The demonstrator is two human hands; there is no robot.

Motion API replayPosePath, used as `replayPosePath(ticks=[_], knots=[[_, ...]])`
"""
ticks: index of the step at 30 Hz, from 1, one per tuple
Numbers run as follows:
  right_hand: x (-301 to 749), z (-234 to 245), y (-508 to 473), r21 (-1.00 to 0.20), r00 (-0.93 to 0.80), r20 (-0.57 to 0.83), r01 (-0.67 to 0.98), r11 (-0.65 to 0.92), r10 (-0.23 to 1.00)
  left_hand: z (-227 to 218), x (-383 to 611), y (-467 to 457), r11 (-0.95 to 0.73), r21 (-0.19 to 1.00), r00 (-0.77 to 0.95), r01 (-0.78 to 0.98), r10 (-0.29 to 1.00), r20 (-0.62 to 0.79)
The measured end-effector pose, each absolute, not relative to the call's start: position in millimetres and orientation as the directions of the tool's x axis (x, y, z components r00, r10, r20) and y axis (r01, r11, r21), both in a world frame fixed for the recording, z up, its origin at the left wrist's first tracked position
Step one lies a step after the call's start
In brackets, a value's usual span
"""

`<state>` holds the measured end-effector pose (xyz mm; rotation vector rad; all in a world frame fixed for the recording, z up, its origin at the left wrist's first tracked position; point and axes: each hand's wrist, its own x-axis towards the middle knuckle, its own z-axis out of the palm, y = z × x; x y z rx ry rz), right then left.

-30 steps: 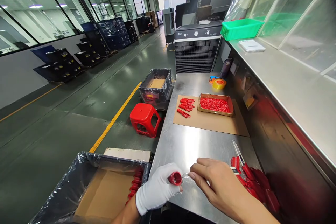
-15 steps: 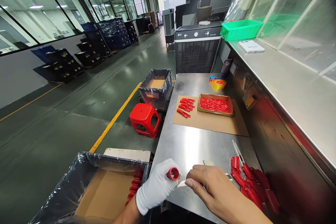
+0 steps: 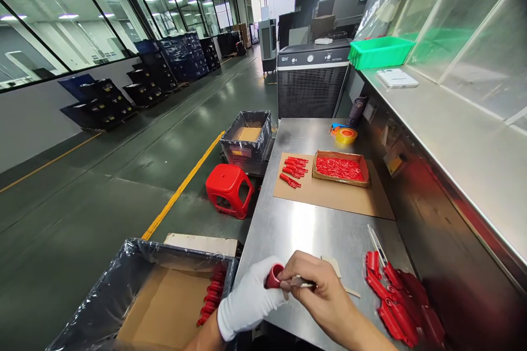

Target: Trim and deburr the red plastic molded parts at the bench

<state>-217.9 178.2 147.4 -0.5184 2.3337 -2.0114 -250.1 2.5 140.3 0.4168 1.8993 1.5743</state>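
My left hand (image 3: 252, 297), in a white glove, is wrapped around a hollow red plastic part (image 3: 273, 276), its round open end facing up toward me. My bare right hand (image 3: 323, 288) pinches a small, thin metallic tool (image 3: 300, 282) whose exact kind I cannot make out. The tool and fingertips meet the rim of the red part. On the steel bench (image 3: 288, 225) just beyond lie a pale flat piece (image 3: 331, 266) and a narrow light strip (image 3: 352, 292). To the right is a pile of similar red plastic parts (image 3: 395, 307), with metal tweezers (image 3: 376, 244) against it.
A plastic-lined bin (image 3: 144, 247) at lower left holds a row of red parts (image 3: 212, 296). Farther along the bench, a cardboard sheet (image 3: 296, 197) carries several red pieces (image 3: 293, 170) and a shallow box (image 3: 341, 182) of small red bits. A red stool (image 3: 226, 181) stands left.
My right hand has moved up and left, bringing the thin tool to the red part's open end. The left hand has tilted slightly and still grips the part. The view has shifted a little.
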Motion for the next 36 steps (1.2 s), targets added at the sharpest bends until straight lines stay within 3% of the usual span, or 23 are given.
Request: replayPosePath(ticks=[4,7,11,13,15,24,36], knots=[[-225.1,141.3,182.2,-0.994,-0.958,0.085,-0.063,-0.087,-0.273,143.6,-251.7,-1.4,0.083,0.957,-0.592,-0.278,0.769,-0.239],[-227.0,136.6,188.4,-0.991,-0.977,0.017,0.011,-0.130,-0.212,144.4,-252.4,-2.6,0.133,0.967,-0.658,-0.218,0.712,-0.246],[-222.2,134.8,197.4,-0.971,-0.997,-0.037,0.020,0.237,-0.070,139.0,-250.8,-1.6,0.257,0.962,-0.775,-0.089,0.588,-0.229],[-216.9,138.3,200.3,-0.900,-0.995,-0.060,0.018,0.435,-0.083,136.5,-249.9,-1.1,0.284,0.957,-0.808,-0.057,0.550,-0.211],[-211.3,144.1,201.3,-0.842,-0.991,-0.061,-0.013,0.539,-0.118,135.4,-249.4,-0.9,0.286,0.958,-0.823,-0.018,0.540,-0.177],[-204.6,154.6,193.2,-0.631,-0.958,0.214,-0.285,0.721,-0.191,131.5,-249.7,-2.0,0.349,0.928,-0.872,0.133,0.486,-0.058],[-205.2,152.0,190.9,-0.562,-0.957,0.205,-0.286,0.776,-0.204,134.7,-248.1,-1.3,0.374,0.911,-0.871,0.176,0.489,-0.033]])
